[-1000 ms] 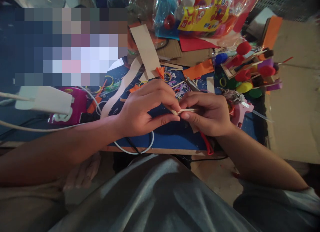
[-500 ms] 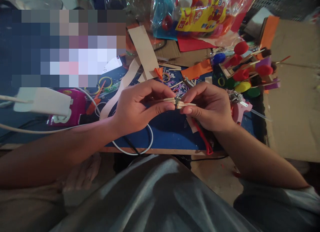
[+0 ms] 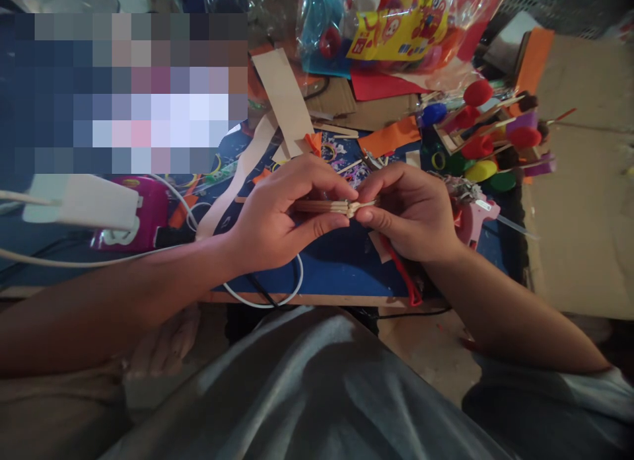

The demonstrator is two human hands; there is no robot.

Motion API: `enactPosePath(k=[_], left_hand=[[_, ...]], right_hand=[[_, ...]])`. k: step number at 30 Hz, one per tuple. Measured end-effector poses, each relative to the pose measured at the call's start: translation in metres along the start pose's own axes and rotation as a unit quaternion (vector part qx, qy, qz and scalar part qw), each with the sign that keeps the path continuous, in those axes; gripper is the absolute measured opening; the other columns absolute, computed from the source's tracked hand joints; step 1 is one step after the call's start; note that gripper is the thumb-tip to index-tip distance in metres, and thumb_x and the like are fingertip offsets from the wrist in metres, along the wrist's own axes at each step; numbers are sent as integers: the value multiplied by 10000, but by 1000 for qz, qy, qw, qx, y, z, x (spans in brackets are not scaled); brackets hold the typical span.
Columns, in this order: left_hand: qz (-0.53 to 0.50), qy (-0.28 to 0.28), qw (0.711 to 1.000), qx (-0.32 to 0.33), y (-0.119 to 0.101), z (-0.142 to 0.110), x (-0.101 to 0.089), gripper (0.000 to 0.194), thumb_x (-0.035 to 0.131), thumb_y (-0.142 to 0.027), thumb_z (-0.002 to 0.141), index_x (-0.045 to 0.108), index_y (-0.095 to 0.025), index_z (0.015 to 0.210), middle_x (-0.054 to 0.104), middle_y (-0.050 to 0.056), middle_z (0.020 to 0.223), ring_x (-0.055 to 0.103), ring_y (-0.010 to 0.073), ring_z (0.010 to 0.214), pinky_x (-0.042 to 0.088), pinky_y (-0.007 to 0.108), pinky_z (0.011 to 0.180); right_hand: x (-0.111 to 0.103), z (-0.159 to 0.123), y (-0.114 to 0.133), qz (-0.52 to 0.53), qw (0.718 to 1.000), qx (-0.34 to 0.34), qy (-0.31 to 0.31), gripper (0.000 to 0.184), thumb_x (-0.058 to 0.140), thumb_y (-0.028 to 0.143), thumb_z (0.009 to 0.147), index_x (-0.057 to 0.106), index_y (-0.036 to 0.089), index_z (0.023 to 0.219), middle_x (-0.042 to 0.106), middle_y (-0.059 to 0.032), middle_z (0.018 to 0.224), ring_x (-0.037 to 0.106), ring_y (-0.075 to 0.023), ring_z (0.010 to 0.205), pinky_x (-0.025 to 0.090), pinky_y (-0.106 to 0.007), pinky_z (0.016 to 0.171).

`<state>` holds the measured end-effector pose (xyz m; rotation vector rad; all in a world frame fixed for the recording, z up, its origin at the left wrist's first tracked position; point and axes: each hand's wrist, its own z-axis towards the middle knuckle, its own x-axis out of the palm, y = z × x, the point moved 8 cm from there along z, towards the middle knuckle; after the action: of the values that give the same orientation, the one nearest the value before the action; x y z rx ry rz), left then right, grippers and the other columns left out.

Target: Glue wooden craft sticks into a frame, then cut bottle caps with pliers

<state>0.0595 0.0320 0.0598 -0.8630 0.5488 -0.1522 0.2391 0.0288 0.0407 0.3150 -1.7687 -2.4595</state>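
Above the blue tabletop (image 3: 341, 268), my left hand (image 3: 275, 215) is closed round a small bundle of thin wooden sticks (image 3: 321, 207), pinched between thumb and fingers. My right hand (image 3: 413, 212) pinches the bundle's right end, its thumb and fingertips almost touching those of the left. Part of the bundle is covered by my fingers, so how the sticks are joined is unclear. Just below the right hand, a red tool handle (image 3: 406, 271) rests near the table edge.
A pink glue gun (image 3: 480, 219) lies right of my right hand, before colourful pom-poms (image 3: 478, 94) and sticks. At left are a magenta power socket (image 3: 156, 212), a white charger (image 3: 84, 205) and a white cable (image 3: 300, 278). Paper strips, orange paper (image 3: 389, 137) and a plastic bag (image 3: 391, 40) lie behind.
The bundle has been turned between my fingers: more stick length now shows in front of my left palm, and less protrudes at the right. Both hands stay nearly in place.
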Motion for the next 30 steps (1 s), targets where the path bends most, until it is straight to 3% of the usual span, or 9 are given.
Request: enactPosePath(k=[8, 14, 20, 24, 28, 30], left_hand=[[-10, -13, 1000, 19, 0, 0, -1, 107, 827, -353, 1079, 828, -268, 1145, 825, 58, 1110, 800, 204, 1025, 704, 390, 907], [-15, -17, 1000, -15, 7, -1, -1, 172, 822, -418, 1080, 837, -259, 1144, 829, 66, 1120, 795, 187, 971, 708, 348, 845], [-14, -23, 1000, -14, 9, 2, -3, 213, 877, -401, 1034, 844, -241, 1170, 850, 71, 1122, 801, 185, 959, 687, 328, 832], [-29, -29, 999, -5, 6, 3, -4, 149, 884, -343, 1025, 861, -246, 1136, 850, 67, 1104, 801, 190, 996, 675, 349, 904], [-56, -20, 998, -10, 6, 1, -1, 177, 882, -379, 1016, 862, -244, 1130, 851, 74, 1108, 787, 184, 947, 659, 324, 818], [-70, -20, 997, -22, 9, 0, 0, 194, 881, -390, 1009, 856, -231, 1116, 846, 75, 1099, 771, 169, 912, 641, 289, 764]], right_hand=[[4, 1, 0, 4, 1000, 1, 24, 407, 1024, 578, 860, 784, 251, 904, 777, -15, 878, 715, -178, 756, 621, -328, 698], [4, 0, -4, 12, 999, 19, 29, 405, 1016, 562, 878, 771, 244, 933, 756, -10, 888, 684, -160, 748, 602, -310, 695], [-2, 5, -2, 14, 1000, 16, 9, 428, 1046, 561, 836, 788, 235, 943, 794, -14, 918, 745, -177, 841, 664, -320, 810], [2, 6, 3, -14, 999, 30, 36, 450, 1045, 588, 823, 798, 231, 941, 773, -3, 889, 712, -168, 793, 622, -304, 747], [6, 5, 8, -56, 995, 43, 76, 444, 989, 613, 886, 800, 229, 1006, 794, -18, 911, 721, -184, 785, 601, -319, 727], [1, 4, 17, -135, 986, 23, 95, 377, 914, 580, 968, 822, 233, 1085, 835, -48, 997, 758, -212, 843, 608, -344, 769]])
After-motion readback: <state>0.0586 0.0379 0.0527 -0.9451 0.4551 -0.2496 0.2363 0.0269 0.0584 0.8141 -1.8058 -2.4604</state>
